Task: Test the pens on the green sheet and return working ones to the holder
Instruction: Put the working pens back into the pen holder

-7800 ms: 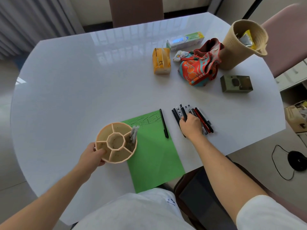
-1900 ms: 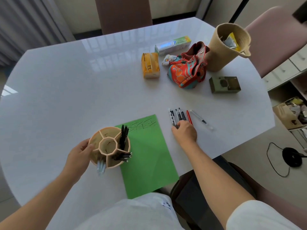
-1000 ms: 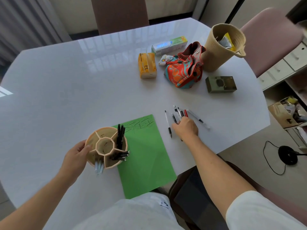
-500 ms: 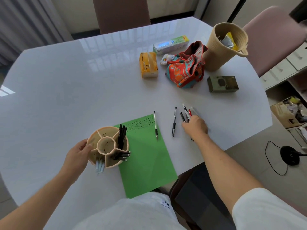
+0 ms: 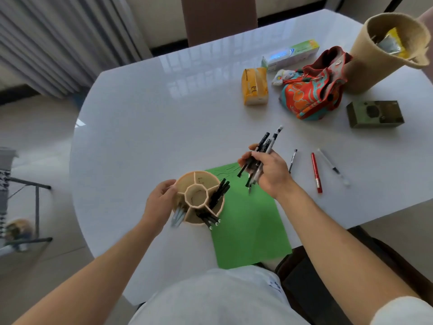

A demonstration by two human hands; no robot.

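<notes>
A tan pen holder [image 5: 199, 184] with several compartments stands at the left edge of the green sheet [image 5: 248, 226]. Black pens fill its right and near compartments, pale ones its near-left. My left hand [image 5: 159, 202] grips the holder's left side. My right hand [image 5: 267, 172] is raised above the sheet's top, shut on a bunch of pens [image 5: 262, 151], their tips pointing down at the sheet. Scribbles mark the sheet's far end. On the table to the right lie a black pen [image 5: 292, 159], a red pen [image 5: 316, 172] and a clear pen [image 5: 332, 166].
At the back right of the white table [image 5: 164, 118] are an orange packet [image 5: 254, 86], a toothpaste box [image 5: 290, 55], a colourful pouch [image 5: 311, 90], a woven basket [image 5: 384, 48] and a dark green box [image 5: 375, 113]. A chair back [image 5: 218, 17] stands across the table.
My right hand has gathered several pens off the table and lifted them left over the sheet's top. Three pens stay on the table. My left hand still holds the holder.
</notes>
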